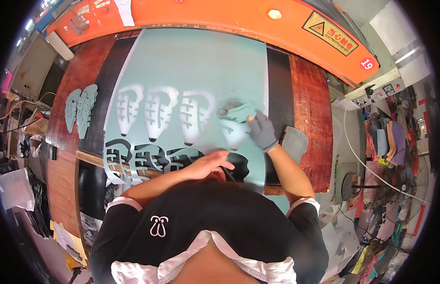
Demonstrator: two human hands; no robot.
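Observation:
A pale green sheet lies lengthwise before me, with several slotted, shoe-upper-shaped pieces in a row across it. At the row's right end my right hand, in a grey glove with a bare thumb tip, pinches the edge of a pale green slotted piece. That piece is bent up and blurred, above a whitish patch on the sheet. Close to my body, my bare left hand reaches over the sheet's near end, fingers partly stretched and apart. Beside it are dark cut-out openings in the sheet.
An orange machine beam spans the far side. On the board at left lie two cut slotted pieces. A grey flat pad rests right of my right hand. Coloured material scraps are piled at far right.

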